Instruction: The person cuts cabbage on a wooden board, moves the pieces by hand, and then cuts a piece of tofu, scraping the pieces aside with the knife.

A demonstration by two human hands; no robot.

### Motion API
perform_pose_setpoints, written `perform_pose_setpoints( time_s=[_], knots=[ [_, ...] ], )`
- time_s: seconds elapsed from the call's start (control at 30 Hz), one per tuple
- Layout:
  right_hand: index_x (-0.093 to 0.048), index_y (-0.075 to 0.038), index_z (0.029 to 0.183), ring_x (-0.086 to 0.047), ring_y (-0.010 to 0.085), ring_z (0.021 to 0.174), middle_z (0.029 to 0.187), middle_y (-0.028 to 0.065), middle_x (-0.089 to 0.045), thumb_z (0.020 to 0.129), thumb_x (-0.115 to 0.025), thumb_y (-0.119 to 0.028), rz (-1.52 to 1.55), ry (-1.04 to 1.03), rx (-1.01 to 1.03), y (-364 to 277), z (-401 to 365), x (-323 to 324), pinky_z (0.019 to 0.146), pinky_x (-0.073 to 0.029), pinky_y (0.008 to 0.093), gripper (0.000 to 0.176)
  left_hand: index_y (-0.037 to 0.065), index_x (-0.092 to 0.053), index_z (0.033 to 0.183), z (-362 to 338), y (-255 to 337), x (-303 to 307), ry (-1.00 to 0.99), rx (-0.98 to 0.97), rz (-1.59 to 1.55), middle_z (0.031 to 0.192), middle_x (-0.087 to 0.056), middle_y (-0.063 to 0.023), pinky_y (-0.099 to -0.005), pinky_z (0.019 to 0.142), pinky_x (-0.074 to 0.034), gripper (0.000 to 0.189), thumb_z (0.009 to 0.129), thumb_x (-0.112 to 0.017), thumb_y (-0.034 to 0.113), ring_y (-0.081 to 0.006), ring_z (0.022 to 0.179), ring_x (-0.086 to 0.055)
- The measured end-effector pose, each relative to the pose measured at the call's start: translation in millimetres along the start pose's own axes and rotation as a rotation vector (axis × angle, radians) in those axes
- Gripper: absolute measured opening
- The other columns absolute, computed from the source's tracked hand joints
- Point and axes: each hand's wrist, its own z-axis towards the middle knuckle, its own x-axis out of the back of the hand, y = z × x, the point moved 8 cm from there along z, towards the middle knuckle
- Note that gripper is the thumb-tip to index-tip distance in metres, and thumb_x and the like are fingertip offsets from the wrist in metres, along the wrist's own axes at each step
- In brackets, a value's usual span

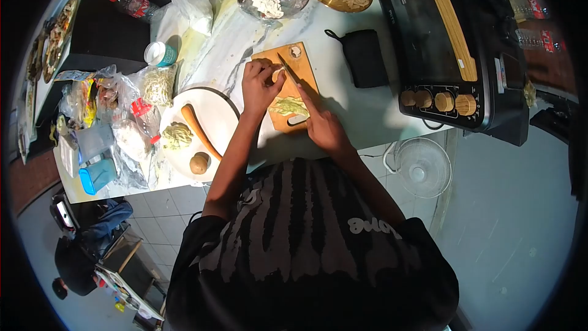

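Note:
My left hand [256, 86] pinches a small pale piece of food [278, 76] on the wooden cutting board [267, 55]; its kind I cannot make out. My right hand [326, 127] grips a knife [290, 72], its blade slanting up and left beside that piece. Between my hands and the board's handle slot lies a heap of pale green shredded vegetable [289, 107]. Another small pale piece [295, 52] rests near the board's far end.
Left of the board, a white plate [215, 110] bears a wooden-handled utensil [201, 132], a round brown item [199, 163] and greens. Behind are two metal plates [245, 6] [334, 5] of cut food. A black pouch [364, 58] and oven [444, 43] stand right; bagged food [158, 86] sits left.

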Motion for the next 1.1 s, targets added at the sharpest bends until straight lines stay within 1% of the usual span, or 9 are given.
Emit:
perform_pose_setpoints(
  time_s=[0.17, 0.27, 0.5, 0.57, 0.7, 0.77, 0.9, 0.97, 1.1],
  knots=[
    [-0.017, -0.024, 0.162, -0.064, 0.0498, 0.093, 0.112, 0.0301, -0.065, 0.087, -0.048, 0.003, 0.068, 0.066, 0.016, 0.1, -3.1, -8.4, 0.086, -0.051, 0.0556, 0.086, 0.007, -0.078, 0.089, -1.7, -4.5, -2.9, -0.010, 0.009, 0.020, 0.084, -0.065, -0.0052, -0.0362, 0.080, -0.051, 0.016, 0.074, -0.082, 0.012, -0.0246, 0.089, -0.060],
    [-0.019, -0.026, 0.162, -0.065, 0.0490, 0.087, 0.096, 0.0318, -0.066, 0.089, -0.050, 0.002, 0.071, 0.112, 0.020, 1.3, -3.4, -10.2, 0.082, -0.051, 0.0566, 0.084, 0.007, -0.078, 0.088, -3.9, -6.1, -4.7, -0.003, -0.009, 0.029, 0.082, -0.065, -0.0055, -0.0365, 0.080, -0.051, 0.015, 0.075, -0.082, 0.013, -0.0254, 0.089, -0.060],
    [-0.019, -0.028, 0.162, -0.066, 0.0485, 0.084, 0.091, 0.0300, -0.067, 0.089, -0.050, 0.002, 0.084, 0.244, 0.139, -4.1, -8.8, -3.0, 0.080, -0.051, 0.0562, 0.085, 0.007, -0.076, 0.084, -4.4, -5.6, -4.3, -0.018, 0.006, 0.040, 0.081, -0.064, -0.0060, -0.0371, 0.080, -0.051, 0.012, 0.075, -0.082, 0.012, -0.0264, 0.089, -0.060],
    [-0.020, -0.021, 0.162, -0.066, 0.0468, 0.087, 0.107, 0.0315, -0.065, 0.089, -0.048, 0.001, 0.032, -0.019, -0.087, -1.3, -6.9, -8.2, 0.085, -0.053, 0.0507, 0.081, 0.008, -0.076, 0.084, -2.6, -5.3, -3.7, -0.013, -0.004, 0.037, 0.081, -0.064, -0.0060, -0.0372, 0.080, -0.051, 0.012, 0.075, -0.082, 0.012, -0.0265, 0.089, -0.060],
    [-0.020, -0.020, 0.162, -0.066, 0.0437, 0.083, 0.103, 0.0317, -0.065, 0.088, -0.049, 0.001, 0.010, -0.045, -0.082, 0.5, -8.6, -12.8, 0.082, -0.054, 0.0486, 0.082, 0.008, -0.077, 0.085, -2.0, -4.2, -3.3, -0.012, -0.006, 0.028, 0.082, -0.064, -0.0054, -0.0373, 0.080, -0.050, 0.011, 0.076, -0.081, 0.012, -0.0257, 0.090, -0.060],
    [-0.021, -0.019, 0.162, -0.066, 0.0435, 0.080, 0.107, 0.0310, -0.064, 0.088, -0.048, 0.001, 0.043, 0.146, 0.077, -4.8, -10.5, -6.3, 0.078, -0.054, 0.0491, 0.082, 0.009, -0.077, 0.086, -2.2, -3.0, -2.7, -0.007, -0.018, 0.028, 0.082, -0.064, -0.0050, -0.0372, 0.080, -0.050, 0.011, 0.076, -0.081, 0.012, -0.0254, 0.090, -0.059],
    [-0.022, -0.018, 0.162, -0.066, 0.0443, 0.080, 0.118, 0.0284, -0.063, 0.088, -0.048, 0.002, 0.033, -0.004, -0.050, -0.8, -10.3, -10.6, 0.076, -0.054, 0.0488, 0.081, 0.009, -0.078, 0.086, -1.3, -3.3, -3.1, -0.015, -0.009, 0.016, 0.082, -0.063, -0.0037, -0.0366, 0.080, -0.050, 0.010, 0.077, -0.080, 0.011, -0.0244, 0.089, -0.059],
    [-0.030, -0.015, 0.161, -0.066, 0.0277, 0.070, 0.121, 0.0211, -0.065, 0.086, -0.052, 0.004, 0.079, 0.297, 0.192, -9.0, -14.8, -0.2, 0.077, -0.052, 0.0304, 0.080, 0.010, -0.078, 0.086, -1.5, -3.9, -3.4, -0.022, -0.008, 0.022, 0.082, -0.063, -0.0033, -0.0364, 0.079, -0.049, 0.009, 0.077, -0.080, 0.011, -0.0242, 0.089, -0.059],
    [-0.031, -0.016, 0.160, -0.067, 0.0313, 0.075, 0.136, 0.0220, -0.059, 0.087, -0.050, 0.005, 0.046, 0.209, 0.127, -4.1, -15.4, -7.2, 0.081, -0.054, 0.0333, 0.078, 0.010, -0.078, 0.086, -1.3, -5.6, -4.6, -0.023, -0.002, 0.021, 0.082, -0.063, -0.0030, -0.0371, 0.080, -0.049, 0.010, 0.076, -0.080, 0.012, -0.0239, 0.090, -0.059]
  ],
)
